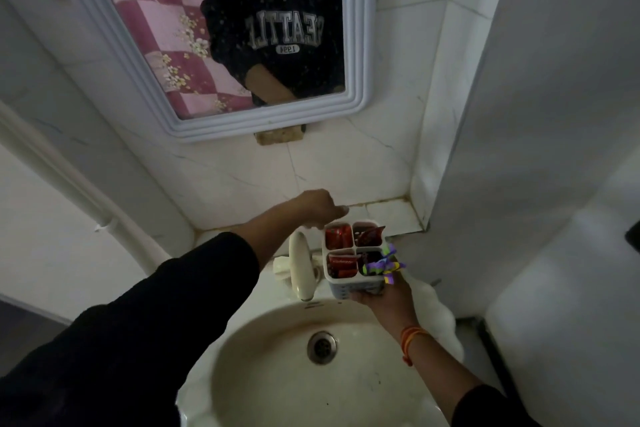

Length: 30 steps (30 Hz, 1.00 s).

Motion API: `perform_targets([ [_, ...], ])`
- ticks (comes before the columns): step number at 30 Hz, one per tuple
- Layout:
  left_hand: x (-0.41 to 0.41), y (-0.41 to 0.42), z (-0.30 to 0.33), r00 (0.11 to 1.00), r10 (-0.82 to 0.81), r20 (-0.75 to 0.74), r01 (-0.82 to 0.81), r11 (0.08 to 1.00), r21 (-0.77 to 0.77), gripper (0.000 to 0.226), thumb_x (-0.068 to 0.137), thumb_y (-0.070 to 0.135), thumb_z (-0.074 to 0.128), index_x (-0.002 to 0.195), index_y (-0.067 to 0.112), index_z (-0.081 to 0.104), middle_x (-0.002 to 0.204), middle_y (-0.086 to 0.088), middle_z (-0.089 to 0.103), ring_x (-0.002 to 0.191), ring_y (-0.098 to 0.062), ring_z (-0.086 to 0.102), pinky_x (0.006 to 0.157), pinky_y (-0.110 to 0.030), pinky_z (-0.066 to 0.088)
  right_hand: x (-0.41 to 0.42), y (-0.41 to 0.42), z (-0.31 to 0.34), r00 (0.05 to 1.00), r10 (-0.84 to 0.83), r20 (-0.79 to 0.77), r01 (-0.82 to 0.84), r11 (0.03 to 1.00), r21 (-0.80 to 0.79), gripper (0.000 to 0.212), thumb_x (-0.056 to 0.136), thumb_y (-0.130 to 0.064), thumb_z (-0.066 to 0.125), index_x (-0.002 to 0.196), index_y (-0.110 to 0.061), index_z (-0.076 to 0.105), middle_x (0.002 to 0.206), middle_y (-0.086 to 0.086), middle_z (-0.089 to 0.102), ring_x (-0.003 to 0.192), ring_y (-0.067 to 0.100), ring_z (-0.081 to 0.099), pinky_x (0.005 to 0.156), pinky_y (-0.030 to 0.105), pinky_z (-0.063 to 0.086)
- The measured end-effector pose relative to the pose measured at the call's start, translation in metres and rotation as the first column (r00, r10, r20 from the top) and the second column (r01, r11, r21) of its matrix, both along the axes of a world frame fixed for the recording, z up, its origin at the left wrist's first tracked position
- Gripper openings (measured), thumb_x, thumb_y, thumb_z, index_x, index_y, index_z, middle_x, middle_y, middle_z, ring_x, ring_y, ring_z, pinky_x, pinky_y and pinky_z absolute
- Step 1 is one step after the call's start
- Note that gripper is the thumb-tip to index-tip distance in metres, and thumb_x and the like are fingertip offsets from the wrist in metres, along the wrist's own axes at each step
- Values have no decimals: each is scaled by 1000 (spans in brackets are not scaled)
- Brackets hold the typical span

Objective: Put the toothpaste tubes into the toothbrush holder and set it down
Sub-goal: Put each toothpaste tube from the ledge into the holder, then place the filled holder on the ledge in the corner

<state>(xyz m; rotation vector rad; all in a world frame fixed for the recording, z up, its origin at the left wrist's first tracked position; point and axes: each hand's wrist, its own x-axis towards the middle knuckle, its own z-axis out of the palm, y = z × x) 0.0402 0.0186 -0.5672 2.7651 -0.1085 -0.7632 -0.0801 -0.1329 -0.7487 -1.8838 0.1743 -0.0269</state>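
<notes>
Head view: holder loaded and held over the basin, not yet set down

Head camera looks down on both hands above the sink. The right hand grips the toothbrush holder from below and the near side, fingers wrapped round its slatted base, so the holder hangs in the air just right of the tap and in front of the tiled ledge. The left hand reaches past the holder's far left corner with its fingers curled loosely downward; whether it pinches anything I cannot tell, as the fingertips are hidden behind the holder's rim.

Inside the four-part holder, red toothpaste tubes fill at least three compartments: far left, far right and near left. The near right one holds something dark with a purple and green item sticking out over the edge.

By my reading the loading is done or nearly so. What remains is the setting down, most likely on the ledge behind the sink, which lies close ahead of the holder.
</notes>
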Motion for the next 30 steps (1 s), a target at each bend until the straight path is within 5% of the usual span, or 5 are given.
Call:
perform_targets([
  [4, 4, -6, -15, 965, 101, -240, -143, 976, -163, 78, 93, 71, 43, 119, -1, 62, 106, -12, 68, 85, -25, 72, 79, -34, 62, -1, -1, -4, 1000, 9, -4, -9, 1000, 11, 58, 65, 3, 91, 103, -32, 64, 98, -21, 68, 104, 16, 68, 83, 10, 53],
  [12, 3, -10, 2, 980, 197, -42, -200, 927, -317, 76, 80, 84, 47, 83, 11, 69, 86, -6, 73, 76, -22, 74, 80, -31, 60, 5, -18, 19, 993, -93, 75, 90, 995, 38, 45, 69, -23, 88, 108, -34, 70, 108, -12, 76, 108, 8, 70, 96, 39, 58],
  [17, 10, -18, 12, 903, 384, -192, -399, 584, -707, 90, 58, 89, 64, 109, 15, 76, 105, -5, 79, 97, -25, 75, 102, -44, 55, 42, -30, 53, 983, -162, 88, 154, 983, 98, 52, 56, -44, 84, 104, -36, 68, 109, -5, 76, 108, 17, 71, 96, 43, 58],
  [20, 9, -37, 10, 838, 442, -319, -508, 418, -754, 69, 77, 81, 54, 108, 22, 71, 103, -3, 76, 103, -28, 67, 105, -45, 44, 65, -39, 65, 985, -139, 98, 136, 990, 40, 67, 61, -24, 91, 122, -17, 65, 117, 1, 72, 115, 21, 66, 100, 41, 55],
  [30, 19, -89, -12, 691, 450, -566, -687, 167, -707, 56, 103, 54, 32, 90, 11, 65, 50, -6, 70, 37, -20, 67, 23, -18, 38, 109, -75, 60, 984, -155, -88, 149, 986, -76, 69, 74, 3, 81, 137, -5, 53, 125, 15, 68, 118, 29, 64, 87, 21, 43],
])
